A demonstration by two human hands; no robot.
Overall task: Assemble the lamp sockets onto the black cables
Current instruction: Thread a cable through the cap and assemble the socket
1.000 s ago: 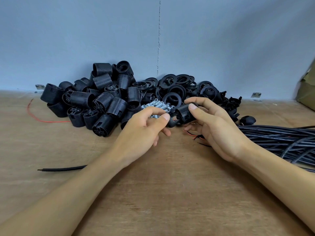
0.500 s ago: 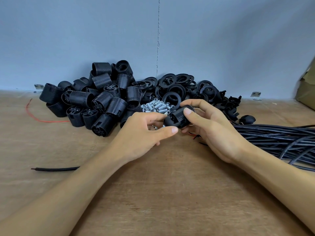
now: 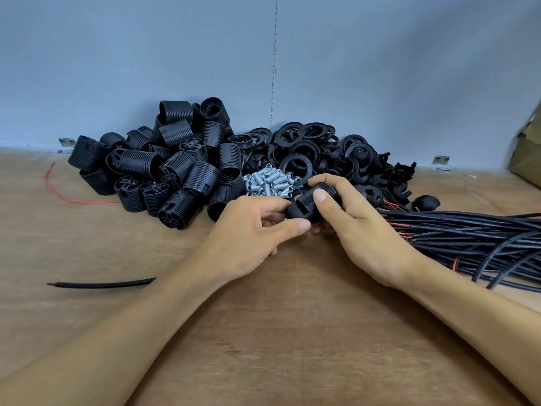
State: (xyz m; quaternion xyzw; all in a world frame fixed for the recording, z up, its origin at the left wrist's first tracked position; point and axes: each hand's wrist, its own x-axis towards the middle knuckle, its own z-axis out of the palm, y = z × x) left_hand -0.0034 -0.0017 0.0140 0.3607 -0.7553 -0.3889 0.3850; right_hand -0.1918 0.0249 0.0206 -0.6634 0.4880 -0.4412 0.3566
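A black ribbed lamp socket (image 3: 304, 206) is held between both hands just above the wooden table (image 3: 263, 332). My right hand (image 3: 360, 230) wraps the ribbed barrel, thumb on top. My left hand (image 3: 251, 232) pinches the rounded cap end with thumb and fingers. A black cable (image 3: 99, 285) runs out from under my left forearm to the left; whether it enters the socket is hidden. A bundle of black cables (image 3: 474, 238) with red wire ends lies to the right.
A heap of black socket barrels (image 3: 164, 171) sits at the back left, black rings (image 3: 301, 145) and caps behind the hands, and a pile of small metal threaded tubes (image 3: 272, 183) between them. A red wire (image 3: 58, 191) lies far left. A cardboard box (image 3: 527, 159) stands far right.
Both hands have drawn the socket slightly toward me and lower. The left hand's fingers have closed onto the cap end, and the right hand has turned around the barrel.
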